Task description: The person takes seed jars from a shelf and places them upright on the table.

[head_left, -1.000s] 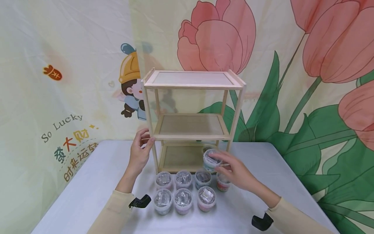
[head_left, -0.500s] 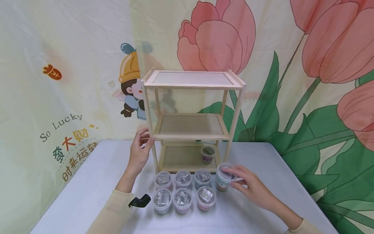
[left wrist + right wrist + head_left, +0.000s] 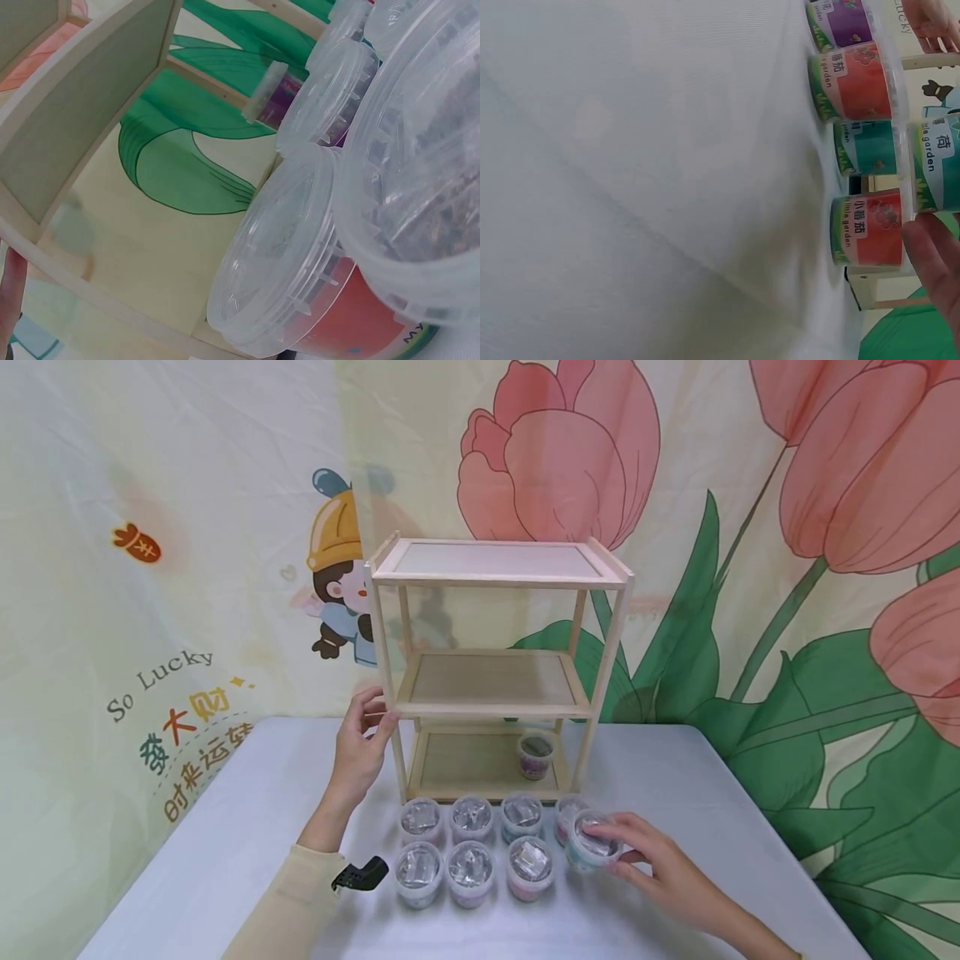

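In the head view my left hand (image 3: 360, 752) grips the front left post of a small three-tier wooden shelf (image 3: 491, 711), thumb in front and fingers round behind. My right hand (image 3: 663, 860) holds a lidded plastic tub (image 3: 581, 855) by its lid and side. In the right wrist view that tub (image 3: 939, 161) has a teal label and hangs above the table, beside a red-labelled tub (image 3: 870, 229). A purple tub (image 3: 536, 763) stands on the bottom tier, towards the right. Only a bit of my left hand (image 3: 11, 289) shows in the left wrist view.
Two rows of clear-lidded tubs (image 3: 470, 870) stand on the white cloth in front of the shelf. The table (image 3: 675, 768) is covered by the cloth. A curtain (image 3: 420, 452) printed with tulips hangs behind it.
My right hand has moved the teal tub from before the bottom tier to the right, then down and nearer me. The purple tub behind it has come into view. My left hand has stayed put.
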### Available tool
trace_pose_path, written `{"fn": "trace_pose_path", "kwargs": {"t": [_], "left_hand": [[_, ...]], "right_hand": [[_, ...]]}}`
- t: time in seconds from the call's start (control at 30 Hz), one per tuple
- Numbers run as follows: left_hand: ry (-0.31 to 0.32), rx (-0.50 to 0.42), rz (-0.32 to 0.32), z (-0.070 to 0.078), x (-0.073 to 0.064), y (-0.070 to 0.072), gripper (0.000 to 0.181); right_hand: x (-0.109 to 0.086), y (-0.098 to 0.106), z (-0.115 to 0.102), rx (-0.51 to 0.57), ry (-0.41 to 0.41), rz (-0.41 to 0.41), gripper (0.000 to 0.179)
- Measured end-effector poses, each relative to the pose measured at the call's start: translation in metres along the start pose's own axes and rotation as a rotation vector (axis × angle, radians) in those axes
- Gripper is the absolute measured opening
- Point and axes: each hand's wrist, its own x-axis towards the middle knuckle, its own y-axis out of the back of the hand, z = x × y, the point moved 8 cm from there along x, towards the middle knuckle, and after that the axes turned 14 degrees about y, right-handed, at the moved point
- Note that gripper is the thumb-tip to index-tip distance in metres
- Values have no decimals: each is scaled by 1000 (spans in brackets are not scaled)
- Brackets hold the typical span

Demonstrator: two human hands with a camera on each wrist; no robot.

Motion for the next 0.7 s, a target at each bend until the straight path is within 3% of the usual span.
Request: {"fn": "trace_pose_path", "kwargs": {"t": [0.23, 0.5, 0.7], "left_hand": [[6, 16, 0, -1, 1, 0, 46], [2, 0, 1, -1, 0, 2, 46], [5, 5, -3, 0, -1, 0, 47]], "right_hand": [[-12, -8, 4, 5, 7, -18, 50], [-22, -27, 14, 116, -54, -78, 46], [-28, -35, 21, 110, -84, -116, 46]]}}
